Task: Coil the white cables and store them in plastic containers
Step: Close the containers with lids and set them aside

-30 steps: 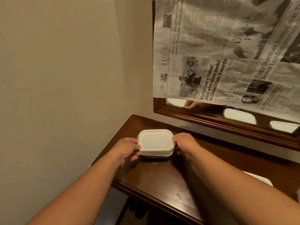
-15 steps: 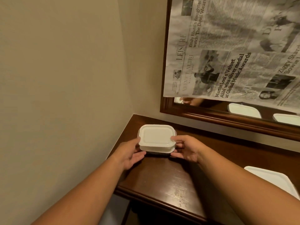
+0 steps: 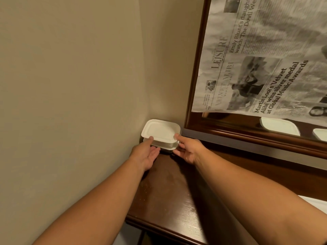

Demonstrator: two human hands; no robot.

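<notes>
Container (image 3: 160, 131), white plastic with its lid on, is sitting in the far left corner of the dark wood table (image 3: 169, 191), close against the wall (image 3: 70, 85). I am bracketing it with both hands. My left hand (image 3: 146, 154) is lying palm-up at its near left edge, fingers straight, thumb tip touching the lid rim. My right hand (image 3: 187, 149) is doing the same at the near right corner, fingers loosely extended, not curled round it. Cable not visible through the lid. Newspaper (image 3: 265, 59) is hanging over the framed mirror (image 3: 194, 68) just to the right.
</notes>
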